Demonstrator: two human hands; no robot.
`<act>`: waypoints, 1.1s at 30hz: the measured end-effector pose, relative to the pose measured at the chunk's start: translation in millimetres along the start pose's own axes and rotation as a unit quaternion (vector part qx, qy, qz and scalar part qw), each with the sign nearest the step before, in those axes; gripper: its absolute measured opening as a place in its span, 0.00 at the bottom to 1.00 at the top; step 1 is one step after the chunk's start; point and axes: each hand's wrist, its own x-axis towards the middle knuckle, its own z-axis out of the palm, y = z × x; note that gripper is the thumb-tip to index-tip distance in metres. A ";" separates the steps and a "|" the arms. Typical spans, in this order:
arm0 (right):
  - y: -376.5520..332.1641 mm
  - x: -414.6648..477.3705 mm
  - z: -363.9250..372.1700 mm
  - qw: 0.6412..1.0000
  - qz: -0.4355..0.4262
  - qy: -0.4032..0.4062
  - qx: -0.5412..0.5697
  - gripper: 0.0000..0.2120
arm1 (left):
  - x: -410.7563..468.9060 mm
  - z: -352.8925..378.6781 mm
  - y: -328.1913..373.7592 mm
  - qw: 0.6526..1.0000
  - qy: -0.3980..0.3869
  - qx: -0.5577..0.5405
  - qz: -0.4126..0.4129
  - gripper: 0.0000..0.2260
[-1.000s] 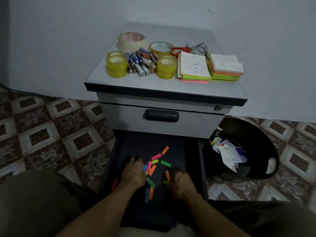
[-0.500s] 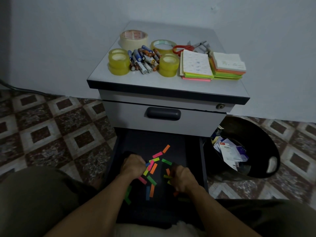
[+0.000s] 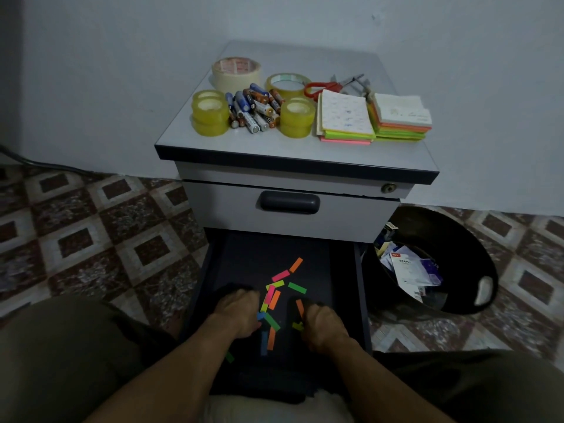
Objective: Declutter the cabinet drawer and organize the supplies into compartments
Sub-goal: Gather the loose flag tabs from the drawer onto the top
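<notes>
The left hand [image 3: 238, 312] and right hand [image 3: 323, 326] sit apart, knuckles up, in the open bottom drawer [image 3: 250, 254], fingers curled down among loose coloured strips [image 3: 280, 275] – whether either pinches a strip cannot be told, as the fingertips are hidden. The strips lie scattered on the dark drawer floor, mostly between the hands. At far left a dark cable [image 3: 30, 161] runs along the foot of the pale wall [image 3: 91, 71], above a brown-and-cream patterned tile floor [image 3: 91, 239]. The grey cabinet [image 3: 274, 148] stands against the wall; its top carries tape rolls [image 3: 210, 117], a heap of batteries [image 3: 253, 108], red-handled scissors [image 3: 323, 87] and two stacks of note pads [image 3: 346, 120]. Just right of the cabinet, a black bin [image 3: 485, 285] holds paper scraps and packaging.
</notes>
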 end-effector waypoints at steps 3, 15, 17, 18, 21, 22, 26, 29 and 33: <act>-0.5 1.2 -1.3 1.000 -0.004 -0.015 -0.004 0.14 | -1.8 2.1 -3.4 1.000 -0.013 0.002 -0.013 0.10; 7.3 -4.7 -20.8 0.987 -0.036 -0.095 -0.123 0.18 | -4.7 -9.5 -6.0 0.997 0.011 -0.082 0.000 0.05; 6.6 -11.4 -16.4 0.986 -0.037 -0.092 -0.131 0.18 | -6.7 -10.2 -5.1 0.997 -0.004 -0.071 0.016 0.04; 5.6 -15.4 -15.6 0.986 -0.040 -0.080 -0.141 0.18 | -7.6 -8.4 -4.6 0.998 -0.012 -0.052 0.024 0.04; 6.3 -21.1 -11.7 0.981 -0.066 -0.041 -0.177 0.20 | -11.4 2.2 -4.2 0.999 -0.032 0.018 0.040 0.09; 7.5 -21.8 -10.4 0.979 -0.078 -0.045 -0.185 0.22 | -12.5 5.5 -5.2 0.998 -0.031 0.033 0.039 0.09; 14.0 -22.7 -9.5 0.976 -0.080 -0.090 -0.182 0.26 | -12.8 9.8 -8.2 0.999 -0.021 0.039 0.007 0.10; 18.0 -21.0 -7.4 0.977 -0.080 -0.098 -0.173 0.22 | -13.3 10.8 -8.1 0.999 -0.032 0.025 -0.016 0.10; 10.9 -19.6 -11.7 0.982 -0.081 -0.081 -0.151 0.18 | -11.2 7.6 -8.0 0.999 -0.040 0.002 -0.009 0.08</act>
